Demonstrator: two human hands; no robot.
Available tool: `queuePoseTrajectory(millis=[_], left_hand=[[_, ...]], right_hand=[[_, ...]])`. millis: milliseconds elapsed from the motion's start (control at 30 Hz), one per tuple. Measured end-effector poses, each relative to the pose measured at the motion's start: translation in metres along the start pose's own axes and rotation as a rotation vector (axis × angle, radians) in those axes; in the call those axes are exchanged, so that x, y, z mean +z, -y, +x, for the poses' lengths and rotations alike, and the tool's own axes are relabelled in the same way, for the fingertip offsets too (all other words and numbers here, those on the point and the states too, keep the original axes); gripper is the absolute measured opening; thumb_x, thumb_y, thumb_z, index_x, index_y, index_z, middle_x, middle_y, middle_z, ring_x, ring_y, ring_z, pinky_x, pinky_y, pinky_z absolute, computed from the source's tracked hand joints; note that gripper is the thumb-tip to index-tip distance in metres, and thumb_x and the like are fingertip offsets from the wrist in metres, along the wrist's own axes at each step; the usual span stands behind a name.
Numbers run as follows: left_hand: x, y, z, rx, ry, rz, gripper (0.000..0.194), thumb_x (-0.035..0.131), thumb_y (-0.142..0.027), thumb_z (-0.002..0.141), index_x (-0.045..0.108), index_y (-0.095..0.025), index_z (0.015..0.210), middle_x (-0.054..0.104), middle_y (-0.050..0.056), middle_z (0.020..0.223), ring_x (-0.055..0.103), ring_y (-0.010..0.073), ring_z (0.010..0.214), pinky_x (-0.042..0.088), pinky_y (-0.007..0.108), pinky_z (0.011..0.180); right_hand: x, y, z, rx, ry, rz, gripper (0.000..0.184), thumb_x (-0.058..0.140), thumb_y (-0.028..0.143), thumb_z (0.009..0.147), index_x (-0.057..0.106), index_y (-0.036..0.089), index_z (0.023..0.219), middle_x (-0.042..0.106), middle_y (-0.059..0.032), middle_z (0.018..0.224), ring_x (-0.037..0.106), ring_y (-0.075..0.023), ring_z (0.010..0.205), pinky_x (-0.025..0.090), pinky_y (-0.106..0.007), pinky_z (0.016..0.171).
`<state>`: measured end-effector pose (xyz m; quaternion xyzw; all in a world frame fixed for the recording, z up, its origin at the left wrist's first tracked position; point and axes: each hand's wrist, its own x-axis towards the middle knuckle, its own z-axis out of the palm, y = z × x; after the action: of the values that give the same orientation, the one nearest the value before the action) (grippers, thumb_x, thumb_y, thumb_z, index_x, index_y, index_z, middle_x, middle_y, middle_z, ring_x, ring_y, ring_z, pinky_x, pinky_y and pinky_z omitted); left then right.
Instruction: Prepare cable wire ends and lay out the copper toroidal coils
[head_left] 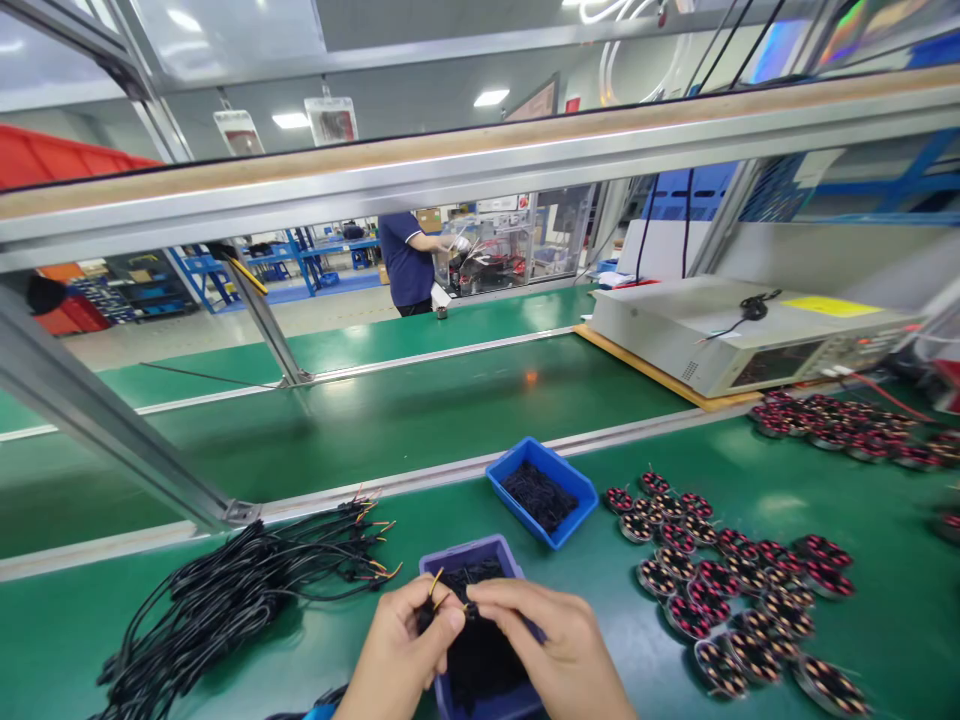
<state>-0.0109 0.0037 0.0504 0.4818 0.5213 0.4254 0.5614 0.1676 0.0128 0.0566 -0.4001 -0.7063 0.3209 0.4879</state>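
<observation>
Pinching thin ylw wires (435, 582) w/ L hand (411, 640), R hand (553, 632) alongside

Flat green tabletop (615, 630) is gleaming, purple rectangular plastic bin (461, 554) is looking smooth, straight silver metal rail (480, 172) is shining

The dark piece (471, 610) at the fingertips of the right hand (551, 640) is too small to tell. That hand and the left hand (412, 640) hide part of the purple box (461, 553), whose near end the bottom edge cuts off, as it does the cable pile (225, 590) and a blue thing (321, 712). A rail (420, 182) hides the co-worker's (405, 262) head. Print on 2 hanging cards (330, 122) is blurred.
</observation>
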Motion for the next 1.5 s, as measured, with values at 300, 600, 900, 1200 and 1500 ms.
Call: queuePoseTrajectory(millis=[300,600,900,1200,1500], left_hand=[[0.001,-0.002,-0.001,0.009,0.017,0.009,0.057,0.071,-0.071,0.072,0.057,-0.016,0.069,0.04,-0.008,0.055,0.035,0.0038,0.038,0.023,0.015,0.036],[0.001,0.001,-0.001,0.007,0.023,0.028,0.058,0.069,-0.073,0.072,0.057,-0.016,0.069,0.04,-0.008,0.056,0.035,0.0041,0.039,0.022,0.016,0.037],[-0.01,0.001,-0.001,0.03,0.077,-0.085,0.04,0.071,-0.055,0.081,0.06,-0.017,0.088,0.048,-0.005,0.064,0.041,0.0085,0.054,0.032,0.018,0.048],[-0.016,-0.003,-0.002,0.083,0.19,-0.131,0.032,0.073,-0.044,0.085,0.057,-0.018,0.09,0.056,-0.001,0.077,0.057,0.0122,0.066,0.046,0.022,0.059],[-0.017,-0.006,-0.002,0.046,0.238,-0.15,0.034,0.078,-0.042,0.083,0.054,-0.017,0.084,0.058,-0.001,0.073,0.06,0.0119,0.062,0.046,0.021,0.055]], right_hand=[[0.006,0.002,0.0,-0.094,-0.088,-0.076,0.022,0.051,0.028,0.101,0.073,0.027,0.097,0.078,-0.0008,0.088,0.075,-0.0173,0.078,0.059,-0.021,0.076],[0.006,0.003,0.0,-0.096,-0.021,-0.093,0.021,0.051,0.02,0.099,0.07,0.025,0.092,0.077,0.0005,0.085,0.074,-0.0164,0.075,0.057,-0.021,0.074],[0.011,0.004,-0.002,-0.125,0.003,-0.077,0.023,0.053,0.011,0.091,0.069,0.024,0.1,0.076,-0.001,0.09,0.071,-0.0166,0.077,0.055,-0.023,0.074],[0.018,0.006,0.0,-0.111,0.038,0.01,0.022,0.058,0.008,0.084,0.069,0.024,0.094,0.073,0.001,0.084,0.068,-0.0154,0.076,0.051,-0.023,0.072],[0.011,0.007,-0.001,-0.108,0.112,0.053,0.019,0.054,0.009,0.09,0.068,0.022,0.089,0.073,-0.001,0.085,0.068,-0.0157,0.079,0.05,-0.023,0.075]])
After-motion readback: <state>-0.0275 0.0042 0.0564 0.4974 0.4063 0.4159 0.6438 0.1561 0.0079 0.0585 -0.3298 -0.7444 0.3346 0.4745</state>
